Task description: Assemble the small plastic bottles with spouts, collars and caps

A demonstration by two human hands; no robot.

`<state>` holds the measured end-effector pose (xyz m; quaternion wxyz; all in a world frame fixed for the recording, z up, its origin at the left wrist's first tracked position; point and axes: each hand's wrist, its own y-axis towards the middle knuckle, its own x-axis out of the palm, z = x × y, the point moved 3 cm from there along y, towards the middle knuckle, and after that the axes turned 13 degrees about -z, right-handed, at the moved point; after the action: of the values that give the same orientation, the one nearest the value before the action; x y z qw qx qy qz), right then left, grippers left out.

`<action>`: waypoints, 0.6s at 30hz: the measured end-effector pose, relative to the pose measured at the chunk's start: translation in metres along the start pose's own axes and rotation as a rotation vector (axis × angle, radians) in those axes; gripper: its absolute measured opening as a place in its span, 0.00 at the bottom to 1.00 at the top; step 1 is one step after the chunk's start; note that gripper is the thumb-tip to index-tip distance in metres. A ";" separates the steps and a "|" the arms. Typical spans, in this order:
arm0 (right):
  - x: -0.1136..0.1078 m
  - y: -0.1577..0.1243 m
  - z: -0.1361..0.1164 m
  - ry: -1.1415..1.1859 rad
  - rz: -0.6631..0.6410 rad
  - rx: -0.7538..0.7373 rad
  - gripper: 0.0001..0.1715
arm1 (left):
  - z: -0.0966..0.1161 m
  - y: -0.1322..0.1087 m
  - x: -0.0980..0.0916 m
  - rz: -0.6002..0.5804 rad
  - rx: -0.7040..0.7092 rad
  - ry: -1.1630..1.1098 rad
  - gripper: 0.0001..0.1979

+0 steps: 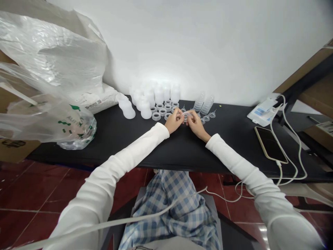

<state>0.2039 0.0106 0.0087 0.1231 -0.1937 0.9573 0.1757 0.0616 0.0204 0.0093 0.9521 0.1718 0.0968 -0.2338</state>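
In the head view, a person works at a black table [109, 147], and the best landmark is a small clear ring [186, 115], held just above the table top between the two hands. The left hand [173, 120] is curled nearly closed, and its fingertips [179, 113] pinch the ring from the left side. The right hand [197, 125] is also almost closed, and its fingers [191, 115] press the ring from the right side, so both hands have hold of this one ring, although they hide part of it. Just left of the ring lie many similar clear rings [159, 111], and behind those stand translucent cups [159, 95]; one more cup [127, 108] leans further to the left. Right of the ring are small teat-shaped pieces [206, 118] and two stacks of clear cups [203, 104]. Far right of the ring lie a phone [270, 144] and a white cable [288, 139], and far to its left is a plastic bag [49, 83]. In my judgement, the ring looks small and slippery, so a weak pinch could let it jump away and get mixed with the other rings. Also, a careless wrist movement could knock the light cups or stacks, because they stand close to the hands.
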 end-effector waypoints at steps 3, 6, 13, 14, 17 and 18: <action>-0.001 0.001 0.001 -0.006 0.010 -0.009 0.24 | 0.001 0.000 0.001 0.007 0.005 0.009 0.15; -0.001 0.002 0.002 -0.006 0.020 -0.006 0.24 | 0.000 0.000 0.001 0.022 0.000 -0.008 0.14; 0.000 0.000 -0.002 0.024 -0.038 0.039 0.26 | -0.003 0.002 -0.002 0.017 -0.020 -0.037 0.16; 0.000 -0.001 -0.004 0.028 -0.037 0.036 0.26 | -0.003 0.002 -0.002 0.011 -0.016 -0.042 0.16; 0.000 -0.001 -0.005 0.040 -0.035 0.020 0.27 | -0.002 0.002 -0.002 -0.026 0.002 -0.055 0.17; -0.001 -0.001 -0.005 0.042 -0.038 0.016 0.28 | -0.002 0.002 -0.002 -0.043 0.007 -0.051 0.18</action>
<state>0.2040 0.0083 0.0129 0.1078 -0.2145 0.9572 0.1617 0.0601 0.0234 0.0090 0.9483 0.1670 0.0755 -0.2590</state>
